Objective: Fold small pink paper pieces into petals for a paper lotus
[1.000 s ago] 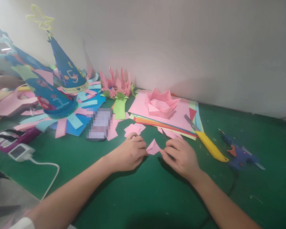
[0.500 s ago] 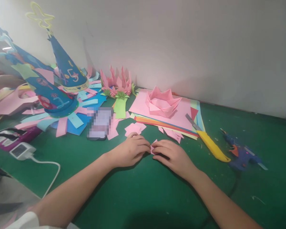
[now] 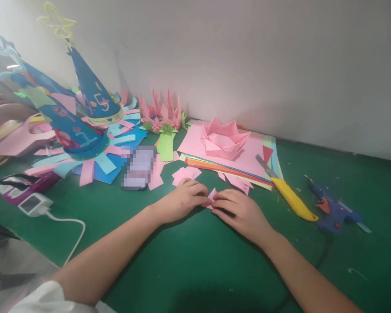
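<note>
Where the green surface begins at far left, another person's hand shows, blurred, near some pink paper. Next to it I see a white charger trailing a cable, then blue paper cone hats, pink and light-blue strips fanning from their rims. A phone lies just right of these, its screen masked, and beyond it stands a pink paper crown with green leaves. With my left hand I pinch the left side of a small folded pink paper, in front of the paper scraps; my right hand pinches its other side, fingertips nearly meeting. Behind my hands, a pink paper lotus sits on a stack of coloured sheets. Farther right, a yellow-handled utility knife reaches over the stack's corner, and a blue glue gun lies beside it.
</note>
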`<move>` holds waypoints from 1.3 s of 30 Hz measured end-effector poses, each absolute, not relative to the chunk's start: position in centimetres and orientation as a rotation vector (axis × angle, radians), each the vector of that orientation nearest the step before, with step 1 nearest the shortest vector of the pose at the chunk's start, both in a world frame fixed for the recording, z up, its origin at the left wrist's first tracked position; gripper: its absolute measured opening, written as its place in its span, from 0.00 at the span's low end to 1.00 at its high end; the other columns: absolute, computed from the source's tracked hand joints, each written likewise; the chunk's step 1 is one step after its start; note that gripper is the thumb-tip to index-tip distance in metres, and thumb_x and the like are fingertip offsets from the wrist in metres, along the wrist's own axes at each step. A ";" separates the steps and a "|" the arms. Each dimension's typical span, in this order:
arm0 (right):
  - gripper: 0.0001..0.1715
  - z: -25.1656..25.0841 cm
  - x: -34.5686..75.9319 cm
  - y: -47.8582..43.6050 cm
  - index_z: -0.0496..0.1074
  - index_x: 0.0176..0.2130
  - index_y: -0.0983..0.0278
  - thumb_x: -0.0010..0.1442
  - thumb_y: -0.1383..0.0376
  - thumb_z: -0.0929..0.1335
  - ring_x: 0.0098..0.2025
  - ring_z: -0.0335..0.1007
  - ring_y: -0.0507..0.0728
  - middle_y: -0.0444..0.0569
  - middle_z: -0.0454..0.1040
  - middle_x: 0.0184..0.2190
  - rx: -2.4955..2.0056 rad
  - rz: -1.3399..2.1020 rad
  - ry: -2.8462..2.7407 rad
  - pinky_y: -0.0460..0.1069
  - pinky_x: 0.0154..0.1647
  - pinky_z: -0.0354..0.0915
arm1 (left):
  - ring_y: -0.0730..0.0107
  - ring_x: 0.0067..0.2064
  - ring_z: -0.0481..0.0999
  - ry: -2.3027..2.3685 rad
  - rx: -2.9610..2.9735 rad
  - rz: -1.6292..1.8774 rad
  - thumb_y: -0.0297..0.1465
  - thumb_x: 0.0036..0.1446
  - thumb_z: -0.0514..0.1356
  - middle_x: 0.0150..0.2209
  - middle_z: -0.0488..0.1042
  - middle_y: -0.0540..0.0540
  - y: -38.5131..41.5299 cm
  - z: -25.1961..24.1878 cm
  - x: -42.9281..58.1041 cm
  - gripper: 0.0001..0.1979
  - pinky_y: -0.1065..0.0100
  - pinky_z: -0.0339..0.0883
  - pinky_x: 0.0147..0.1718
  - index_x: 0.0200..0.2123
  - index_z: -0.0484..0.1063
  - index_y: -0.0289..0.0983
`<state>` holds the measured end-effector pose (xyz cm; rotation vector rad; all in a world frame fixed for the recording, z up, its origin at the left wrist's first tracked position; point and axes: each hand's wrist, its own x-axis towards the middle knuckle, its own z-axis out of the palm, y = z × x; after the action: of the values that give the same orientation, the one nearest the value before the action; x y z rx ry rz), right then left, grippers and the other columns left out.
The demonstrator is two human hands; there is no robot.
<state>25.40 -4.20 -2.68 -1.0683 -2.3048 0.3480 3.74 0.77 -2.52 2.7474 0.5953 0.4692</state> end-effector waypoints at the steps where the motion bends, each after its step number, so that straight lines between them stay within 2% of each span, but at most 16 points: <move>1: 0.08 -2.7 25.4 -4.2 0.75 0.37 0.60 0.61 0.66 0.65 0.42 0.69 0.56 0.49 0.75 0.38 -1.065 0.347 -2.303 0.53 0.43 0.68 | 0.65 0.49 0.64 0.581 2.746 0.463 0.28 0.65 0.48 0.48 0.71 0.44 0.8 -2.5 3.8 0.13 0.62 0.55 0.48 0.46 0.70 0.40; 4: 0.09 -2.7 25.4 -4.2 0.75 0.37 0.60 0.61 0.66 0.64 0.42 0.69 0.56 0.50 0.75 0.39 -1.063 0.352 -2.298 0.53 0.43 0.68 | 0.63 0.56 0.61 0.526 2.723 0.441 0.27 0.66 0.44 0.54 0.68 0.44 1.0 -2.3 3.7 0.16 0.59 0.51 0.52 0.51 0.66 0.40; 7: 0.10 -2.6 25.3 -4.1 0.75 0.36 0.60 0.61 0.66 0.64 0.41 0.70 0.56 0.50 0.75 0.38 -1.068 0.350 -2.300 0.53 0.42 0.68 | 0.63 0.58 0.59 0.518 2.720 0.410 0.26 0.66 0.43 0.56 0.67 0.45 1.1 -2.3 3.7 0.17 0.57 0.48 0.55 0.53 0.64 0.40; 15: 0.09 -2.4 25.4 -4.2 0.75 0.35 0.61 0.61 0.67 0.64 0.40 0.69 0.56 0.50 0.75 0.36 -1.064 0.327 -2.324 0.53 0.41 0.68 | 0.65 0.52 0.63 0.562 2.772 0.403 0.31 0.66 0.47 0.49 0.72 0.46 1.0 -1.8 4.1 0.13 0.60 0.51 0.49 0.46 0.70 0.41; 22: 0.09 -2.4 25.5 -4.4 0.74 0.33 0.62 0.60 0.68 0.64 0.38 0.67 0.56 0.50 0.73 0.35 -1.028 0.298 -2.392 0.52 0.39 0.65 | 0.60 0.57 0.59 0.500 2.751 0.350 0.28 0.66 0.46 0.55 0.67 0.46 0.7 -1.6 3.9 0.13 0.58 0.49 0.52 0.48 0.67 0.41; 25: 0.09 -2.2 25.4 -4.5 0.73 0.32 0.62 0.61 0.68 0.63 0.37 0.66 0.56 0.51 0.72 0.34 -1.023 0.329 -2.409 0.52 0.38 0.65 | 0.62 0.58 0.58 0.490 2.702 0.354 0.27 0.65 0.46 0.53 0.69 0.46 0.6 -1.7 3.9 0.11 0.58 0.48 0.53 0.45 0.66 0.39; 30: 0.09 -2.2 25.4 -4.4 0.72 0.34 0.62 0.61 0.69 0.63 0.39 0.67 0.56 0.50 0.73 0.35 -0.981 0.339 -2.455 0.53 0.42 0.65 | 0.62 0.53 0.61 0.577 2.673 0.405 0.32 0.65 0.48 0.48 0.72 0.46 0.7 -1.8 3.9 0.10 0.59 0.51 0.51 0.41 0.68 0.38; 39: 0.12 -2.1 25.4 -4.4 0.73 0.39 0.61 0.63 0.66 0.61 0.40 0.68 0.56 0.50 0.74 0.37 -0.986 0.319 -2.494 0.53 0.42 0.67 | 0.63 0.52 0.61 0.563 2.672 0.393 0.32 0.66 0.48 0.48 0.72 0.47 0.8 -1.3 3.8 0.12 0.59 0.52 0.50 0.39 0.70 0.38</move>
<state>25.41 -4.43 -2.10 -0.9856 -2.4937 0.3187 3.77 0.84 -1.33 2.6724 0.5631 0.3931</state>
